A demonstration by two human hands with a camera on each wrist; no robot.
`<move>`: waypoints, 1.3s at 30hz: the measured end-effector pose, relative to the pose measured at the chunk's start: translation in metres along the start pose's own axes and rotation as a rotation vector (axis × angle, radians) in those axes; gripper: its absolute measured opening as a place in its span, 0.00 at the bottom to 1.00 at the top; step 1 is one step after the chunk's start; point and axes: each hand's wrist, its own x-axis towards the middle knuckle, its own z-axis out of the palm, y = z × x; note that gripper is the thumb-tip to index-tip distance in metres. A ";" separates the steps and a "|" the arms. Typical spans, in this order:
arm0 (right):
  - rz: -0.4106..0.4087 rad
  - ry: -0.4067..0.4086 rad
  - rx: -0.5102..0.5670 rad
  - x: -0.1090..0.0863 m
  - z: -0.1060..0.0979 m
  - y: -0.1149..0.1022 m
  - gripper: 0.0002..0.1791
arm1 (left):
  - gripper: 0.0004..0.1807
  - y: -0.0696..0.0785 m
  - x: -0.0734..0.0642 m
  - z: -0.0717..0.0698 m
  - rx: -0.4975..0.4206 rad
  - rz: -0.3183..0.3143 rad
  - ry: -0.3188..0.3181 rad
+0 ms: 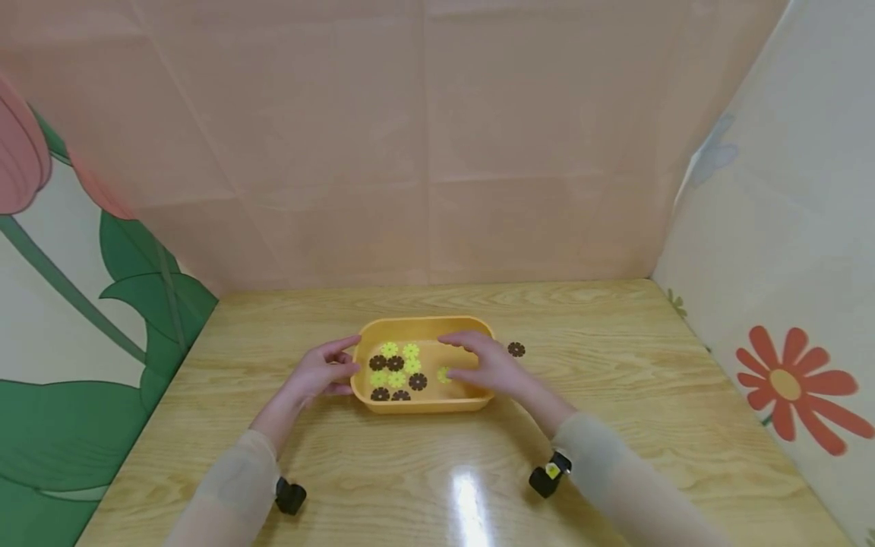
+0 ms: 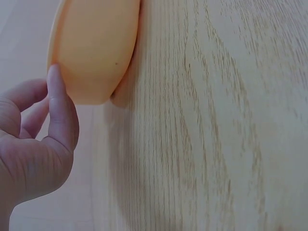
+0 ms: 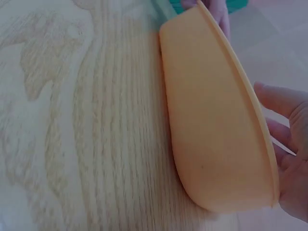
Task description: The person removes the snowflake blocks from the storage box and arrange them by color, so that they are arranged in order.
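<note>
Head view, hands [image 1: 324, 370] at orange tray [image 1: 431, 406], flower-shaped pieces [image 1: 396, 379] inside

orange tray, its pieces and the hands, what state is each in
Orange tray: upright on the table, open-topped
Yellow pieces: lying in the tray
Brown pieces: several in the tray, one outside on the table
Left hand: touching the tray's left end
Right hand: over the tray's right half, fingers apart

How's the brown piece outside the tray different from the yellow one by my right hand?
The brown piece lies on the table; the yellow piece is inside the tray. The brown piece shows whole; the right hand partly hides the yellow piece. Both look small and flat.
</note>
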 end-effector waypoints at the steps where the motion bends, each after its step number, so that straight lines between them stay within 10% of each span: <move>1: 0.003 -0.019 -0.017 0.001 0.003 -0.002 0.32 | 0.35 0.000 0.000 0.000 -0.002 0.000 0.000; 11: -0.069 -0.114 -0.119 0.016 0.024 -0.005 0.32 | 0.36 0.000 0.000 -0.001 -0.010 0.004 -0.009; 39: 0.071 -0.238 -0.163 0.041 0.047 0.003 0.20 | 0.35 0.002 -0.002 0.000 -0.001 0.015 -0.017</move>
